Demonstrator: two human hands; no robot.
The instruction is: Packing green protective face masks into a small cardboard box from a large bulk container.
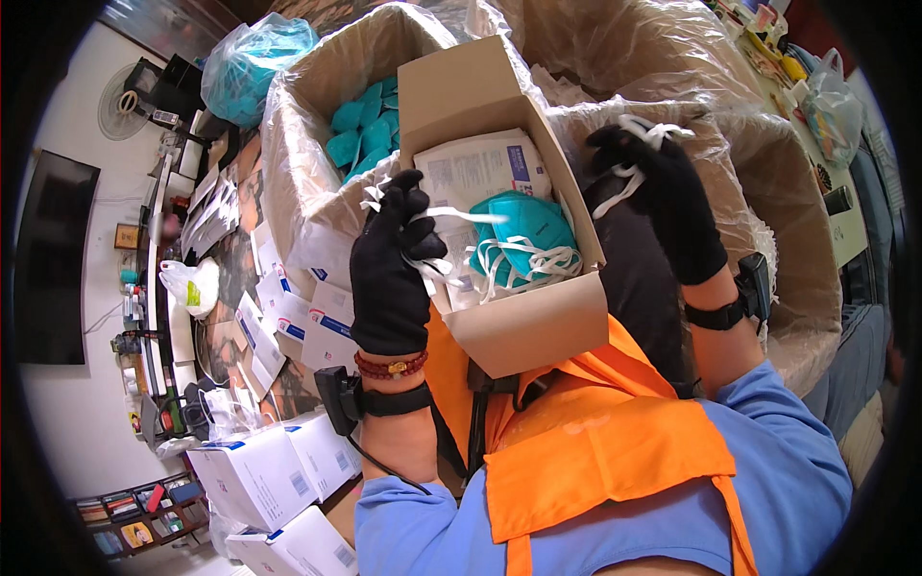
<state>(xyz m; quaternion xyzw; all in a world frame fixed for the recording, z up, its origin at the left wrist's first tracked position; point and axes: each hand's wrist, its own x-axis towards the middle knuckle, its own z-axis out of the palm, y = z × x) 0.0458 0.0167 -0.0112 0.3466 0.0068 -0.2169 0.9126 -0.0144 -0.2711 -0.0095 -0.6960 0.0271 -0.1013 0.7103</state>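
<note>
My left hand (392,264), in a black knit glove, has its fingers curled around white elastic straps (466,215); one strap end sticks out to the right, blurred. My right hand (663,178), also gloved in black, is closed on more white straps (617,197), raised right of the box. Between both hands, an open cardboard box (528,331) tilts on my lap, its lid flap standing up at the far side. Inside it, teal face masks (523,230) with tangled white straps lie over white printed packets (480,163).
A plastic-lined carton (288,173) with loose teal masks (365,125) stands far left; more lined cartons (634,43) stand far and right. A bag of teal items (254,72) sits beyond. Flat white cartons (288,317) and stacked white boxes (259,475) are left.
</note>
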